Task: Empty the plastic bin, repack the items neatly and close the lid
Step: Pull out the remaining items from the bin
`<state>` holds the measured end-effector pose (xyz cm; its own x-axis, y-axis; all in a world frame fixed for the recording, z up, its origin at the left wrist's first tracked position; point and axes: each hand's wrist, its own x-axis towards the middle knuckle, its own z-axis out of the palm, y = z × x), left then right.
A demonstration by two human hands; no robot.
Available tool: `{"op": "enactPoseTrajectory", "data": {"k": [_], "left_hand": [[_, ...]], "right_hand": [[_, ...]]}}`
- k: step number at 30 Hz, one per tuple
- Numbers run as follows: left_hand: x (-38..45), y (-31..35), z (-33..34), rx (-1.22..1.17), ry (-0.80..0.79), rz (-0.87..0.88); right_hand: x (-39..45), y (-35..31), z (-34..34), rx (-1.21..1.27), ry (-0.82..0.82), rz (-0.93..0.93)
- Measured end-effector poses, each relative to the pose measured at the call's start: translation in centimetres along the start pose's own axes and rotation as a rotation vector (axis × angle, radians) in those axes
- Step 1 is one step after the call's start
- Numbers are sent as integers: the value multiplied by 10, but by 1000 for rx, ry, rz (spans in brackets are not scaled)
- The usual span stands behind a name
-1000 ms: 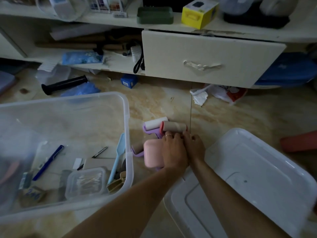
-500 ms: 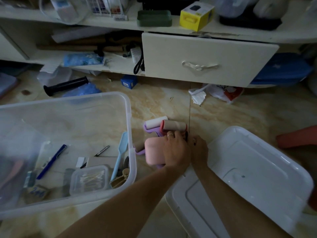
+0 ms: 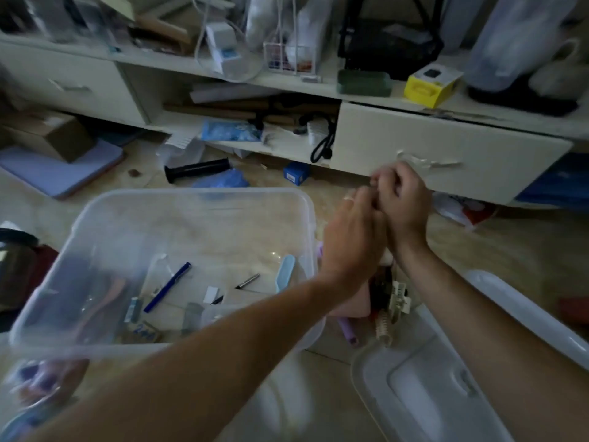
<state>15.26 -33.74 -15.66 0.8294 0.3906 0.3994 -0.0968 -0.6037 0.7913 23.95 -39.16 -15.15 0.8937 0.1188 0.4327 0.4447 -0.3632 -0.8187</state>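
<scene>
The clear plastic bin [image 3: 191,195] stands open on the floor at the left. Inside it lie a blue pen [image 3: 167,287], a light blue spatula [image 3: 285,272], a small metal blade [image 3: 247,281] and several other small items. Its white lid [image 3: 430,393] lies at the lower right. Between bin and lid sit a pink box [image 3: 350,303], a purple handle [image 3: 349,334] and pale clips [image 3: 395,301]. My left hand [image 3: 350,237] and my right hand [image 3: 406,202] are raised above these, fingertips meeting. The right fingers are curled. Blur hides whether anything is held.
A low cream cabinet runs along the back, with a drawer [image 3: 446,154] pulled out just behind my hands. A black tube [image 3: 197,169], a small blue box [image 3: 296,173], a cardboard box [image 3: 51,135] and crumpled plastic [image 3: 462,212] lie on the floor.
Both hands have lifted off the pink box and rollers on the floor and come together in the air. The view has swung up and left.
</scene>
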Motion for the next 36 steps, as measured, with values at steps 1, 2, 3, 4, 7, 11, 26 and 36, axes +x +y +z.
{"op": "enactPoseTrajectory", "data": {"k": [1,2,3,4,7,11,26,36], "left_hand": [[8,-5,-18,9,47,22],[14,-14,-37,28,77,21],[17,-28,-56,64,90,7],[16,-46,-74,123,102,-18],[5,-110,-119,356,-20,-210],[-31,-166,-151,743,-874,-525],[-70,-212,-148,805,-1160,-459],[-70,-208,-153,592,-1084,-589]], "right_hand": [[4,-19,12,-1,-39,-41],[4,-36,25,-3,-89,-68],[1,-50,40,-14,-155,-90],[-6,-59,57,-34,-236,-115],[-36,-60,115,-225,-621,-77],[-87,-38,159,-928,-1329,0],[-133,35,182,-1032,-1343,157],[-125,16,173,-686,-1041,266]]}}
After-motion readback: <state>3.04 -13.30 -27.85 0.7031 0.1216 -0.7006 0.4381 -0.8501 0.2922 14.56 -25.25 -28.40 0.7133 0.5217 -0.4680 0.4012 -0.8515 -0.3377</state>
